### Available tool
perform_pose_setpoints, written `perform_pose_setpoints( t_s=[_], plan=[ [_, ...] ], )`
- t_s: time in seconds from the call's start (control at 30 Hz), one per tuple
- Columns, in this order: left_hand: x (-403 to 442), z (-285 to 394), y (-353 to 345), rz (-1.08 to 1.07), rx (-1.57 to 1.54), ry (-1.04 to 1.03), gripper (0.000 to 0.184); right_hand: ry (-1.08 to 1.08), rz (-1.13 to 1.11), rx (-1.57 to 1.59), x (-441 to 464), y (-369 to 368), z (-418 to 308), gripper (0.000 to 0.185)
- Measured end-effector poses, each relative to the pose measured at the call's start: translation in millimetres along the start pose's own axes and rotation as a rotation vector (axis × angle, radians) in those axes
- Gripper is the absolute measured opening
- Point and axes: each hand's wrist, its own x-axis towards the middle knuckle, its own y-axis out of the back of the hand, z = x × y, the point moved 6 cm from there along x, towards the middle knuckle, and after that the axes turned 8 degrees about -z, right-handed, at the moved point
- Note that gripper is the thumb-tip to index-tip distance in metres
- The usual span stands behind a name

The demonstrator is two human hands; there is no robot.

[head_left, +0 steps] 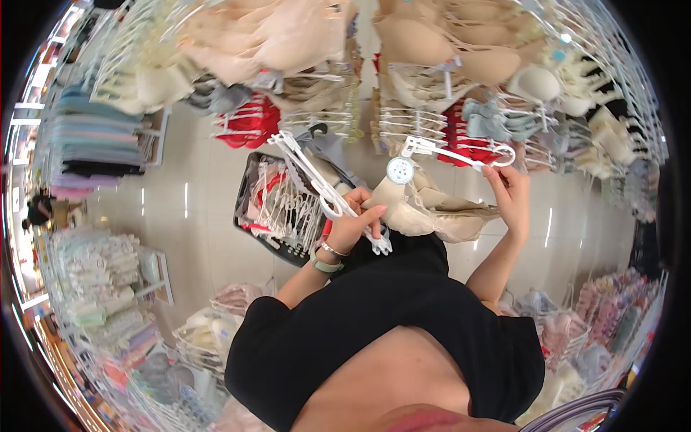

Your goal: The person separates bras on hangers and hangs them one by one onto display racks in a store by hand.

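My left hand (349,227) is closed around several white plastic hangers (314,176) that lie one along another and slant up to the left. With my right hand (506,191) I pinch a white hanger (453,153) near its hook at the right. Beige bras (425,209) hang below that hanger, between my two hands, and their left edge lies by my left fingers. A round white tag (400,171) shows at the hanger's left end. My left palm is hidden.
A dark basket (241,205) full of white hangers and garments stands left of my left hand. Racks of beige bras (288,36) and red bras (248,122) are ahead. Folded garments (97,137) hang at the left. A person (39,209) is at the far left.
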Motion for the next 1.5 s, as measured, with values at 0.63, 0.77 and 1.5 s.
perform_pose_setpoints(
  t_s=[0.63, 0.77, 1.5],
  plan=[
    [-86, 15, 40, 0.426, -0.125, -0.381, 0.013, 0.256, -0.344, 0.007, 51, -82, -64, 0.027],
    [-85, 25, 41, 0.452, -0.156, -0.445, 0.015, 0.194, -0.337, 0.113, 55, -87, -54, 0.026],
    [-137, 38, 62, 0.557, -0.146, -0.652, 0.039, 0.283, -0.434, 0.077, 102, -178, -70, 0.032]
  ],
)
